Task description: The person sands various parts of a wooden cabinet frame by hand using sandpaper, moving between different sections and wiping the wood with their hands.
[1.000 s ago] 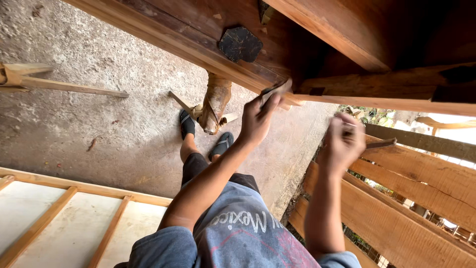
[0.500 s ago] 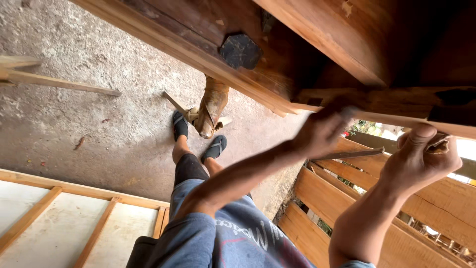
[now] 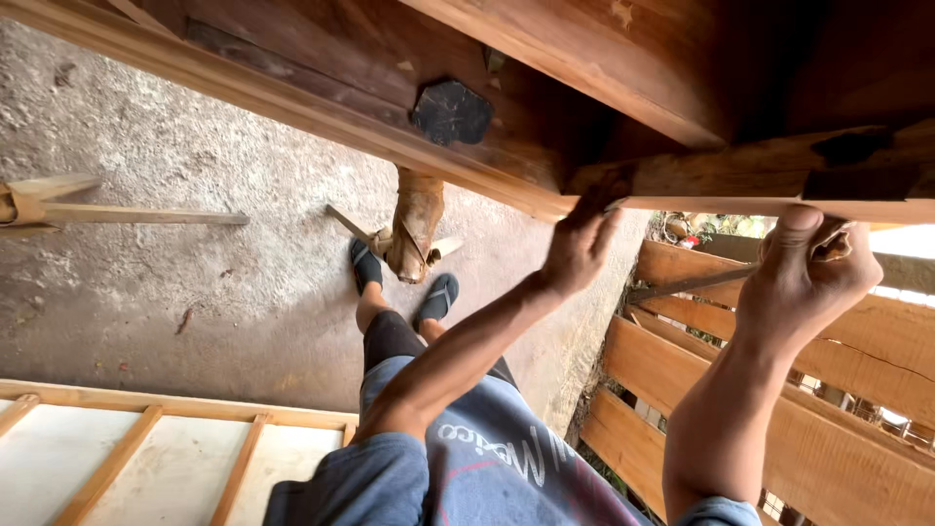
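Observation:
My left hand (image 3: 581,244) reaches up to a long wooden beam (image 3: 760,180), its fingertips pressed against the beam's lower edge. Whether it pinches something small there I cannot tell. My right hand (image 3: 810,268) is a fist to the right, just under the same beam, closed around a thin dark rod-like tool (image 3: 690,283) that sticks out to the left. Below me are my own legs and dark sandals (image 3: 365,263) on a concrete floor (image 3: 195,282).
Heavy timber planks (image 3: 584,58) with a dark block (image 3: 450,112) fixed on them cross the top. A slatted wooden panel (image 3: 779,429) is at the right. A log stump (image 3: 416,224) stands by my feet. A framed white panel (image 3: 146,458) lies at bottom left.
Both hands have moved right and up to the beam. The left hand went from mid-air to touching the beam's edge; the right fist rose beside it.

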